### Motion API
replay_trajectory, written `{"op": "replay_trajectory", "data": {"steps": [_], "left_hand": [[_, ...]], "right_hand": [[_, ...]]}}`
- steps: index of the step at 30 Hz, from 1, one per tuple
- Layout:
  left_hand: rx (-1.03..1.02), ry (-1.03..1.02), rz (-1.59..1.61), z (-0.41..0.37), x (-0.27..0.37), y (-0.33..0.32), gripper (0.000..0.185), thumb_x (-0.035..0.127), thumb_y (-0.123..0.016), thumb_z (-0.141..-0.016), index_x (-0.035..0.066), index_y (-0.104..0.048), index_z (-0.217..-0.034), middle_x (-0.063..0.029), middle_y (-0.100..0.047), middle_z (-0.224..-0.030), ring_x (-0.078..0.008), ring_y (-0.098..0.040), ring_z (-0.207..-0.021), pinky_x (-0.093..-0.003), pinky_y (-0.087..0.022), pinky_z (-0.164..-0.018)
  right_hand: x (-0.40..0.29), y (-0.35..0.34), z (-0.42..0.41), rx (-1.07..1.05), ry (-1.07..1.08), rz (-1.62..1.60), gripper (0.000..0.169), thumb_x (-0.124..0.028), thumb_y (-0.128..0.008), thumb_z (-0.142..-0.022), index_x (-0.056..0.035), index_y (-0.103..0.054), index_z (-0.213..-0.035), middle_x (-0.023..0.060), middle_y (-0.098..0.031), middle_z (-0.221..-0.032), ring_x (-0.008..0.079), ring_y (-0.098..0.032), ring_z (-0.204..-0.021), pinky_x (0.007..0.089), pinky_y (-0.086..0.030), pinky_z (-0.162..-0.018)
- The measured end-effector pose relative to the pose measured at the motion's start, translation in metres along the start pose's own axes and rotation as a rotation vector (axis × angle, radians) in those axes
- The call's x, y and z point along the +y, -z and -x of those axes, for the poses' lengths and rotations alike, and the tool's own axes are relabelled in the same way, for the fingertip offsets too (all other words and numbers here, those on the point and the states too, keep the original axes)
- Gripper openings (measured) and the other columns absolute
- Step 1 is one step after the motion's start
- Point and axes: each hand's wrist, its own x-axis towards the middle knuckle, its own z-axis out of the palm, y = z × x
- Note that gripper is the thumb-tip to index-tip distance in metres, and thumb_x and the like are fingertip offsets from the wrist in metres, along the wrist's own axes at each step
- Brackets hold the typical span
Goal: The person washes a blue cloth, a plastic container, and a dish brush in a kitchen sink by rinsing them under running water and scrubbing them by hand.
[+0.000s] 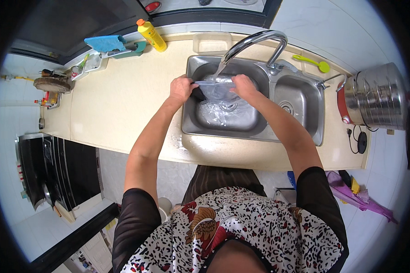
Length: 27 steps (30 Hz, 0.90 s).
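Note:
My left hand (pixel 181 88) and my right hand (pixel 244 88) hold a clear plastic container (pixel 218 92) by its two ends, above the larger bowl of a stainless steel sink (pixel 188 117). From the curved chrome faucet (pixel 246 40), water (pixel 219 69) runs down at the container's far edge. A dark item (pixel 198 92) shows beside my left fingers; whether I grip it or it only lies behind them, I cannot tell. Wet, glinting metal surrounds the drain below, which is partly seen through the clear plastic.
Behind the sink stand a yellow bottle (pixel 152 36) with an orange cap and a clear tray (pixel 212 43). A green brush (pixel 312 63) lies right of the faucet. A large steel pot (pixel 376 97) stands at the far right. A blue cloth (pixel 106 43) rests over a rack at left.

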Motion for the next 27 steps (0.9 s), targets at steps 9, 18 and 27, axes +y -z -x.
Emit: {"op": "replay_trajectory", "data": {"steps": [9, 18, 27], "left_hand": [[0.041, 0.228, 0.225, 0.005, 0.015, -0.011, 0.029, 0.03, -0.067, -0.081, 0.001, -0.07, -0.079, -0.022, -0.065, -0.075, -0.0374, -0.064, -0.075, -0.0448, -0.051, -0.07], [0.009, 0.178, 0.389, -0.001, 0.051, 0.003, 0.022, 0.02, -0.063, -0.078, -0.002, -0.067, -0.076, -0.0239, -0.063, -0.075, -0.04, -0.063, -0.075, -0.0466, -0.05, -0.071], [-0.134, 0.022, 0.673, -0.003, 0.064, 0.01, 0.018, 0.006, -0.061, -0.079, -0.002, -0.066, -0.094, -0.0166, -0.067, -0.081, -0.0233, -0.066, -0.076, -0.0357, -0.05, -0.066]], "right_hand": [[-0.057, -0.013, -0.023, 0.156, -0.827, -1.167, 0.041, -0.016, -0.067, -0.084, 0.0124, -0.055, -0.111, 0.0199, -0.063, -0.098, 0.0299, -0.067, -0.078, 0.0366, -0.059, -0.057], [-0.102, -0.033, -0.022, 0.38, -0.803, -1.452, 0.037, -0.023, -0.07, -0.081, 0.007, -0.061, -0.1, 0.0147, -0.062, -0.091, 0.0225, -0.064, -0.074, 0.0334, -0.057, -0.056], [-0.083, -0.032, -0.029, 0.586, -0.833, -1.141, 0.041, -0.012, -0.08, -0.073, 0.0065, -0.059, -0.103, 0.0134, -0.065, -0.089, 0.0178, -0.064, -0.076, 0.0313, -0.054, -0.062]]}}
